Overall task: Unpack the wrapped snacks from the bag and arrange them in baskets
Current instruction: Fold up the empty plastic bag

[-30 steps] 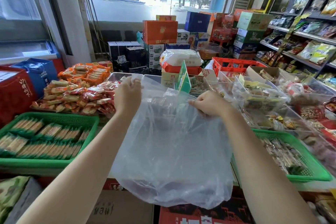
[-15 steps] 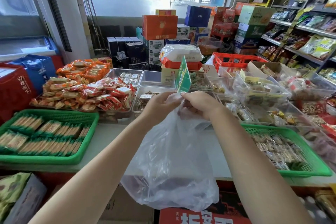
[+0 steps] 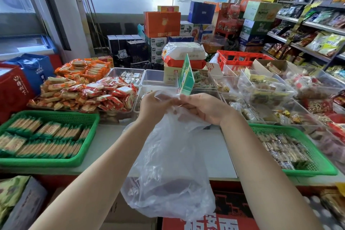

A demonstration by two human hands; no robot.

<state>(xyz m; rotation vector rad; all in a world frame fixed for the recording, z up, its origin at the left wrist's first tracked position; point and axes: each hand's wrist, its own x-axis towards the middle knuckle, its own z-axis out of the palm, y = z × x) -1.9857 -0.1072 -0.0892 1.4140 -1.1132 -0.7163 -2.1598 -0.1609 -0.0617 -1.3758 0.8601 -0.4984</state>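
Starting left: a green perforated plastic basket [image 3: 87, 158] filled with rows of wrapped biscuits is seen on the white surface [image 3: 112, 140]. At centre, a clear thin plastic bag [image 3: 168, 164] is held up by its gathered mouth, hanging in front of the surface edge, dark contents at its bottom. Left hand [image 3: 155, 104] and right hand [image 3: 207, 108] fingers are clenched on the mouth, close together. Right: a second green plastic basket [image 3: 317, 160] with small wrapped snacks [image 3: 281, 149].

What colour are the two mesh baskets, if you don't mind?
Green, both the left basket and right basket; head view.
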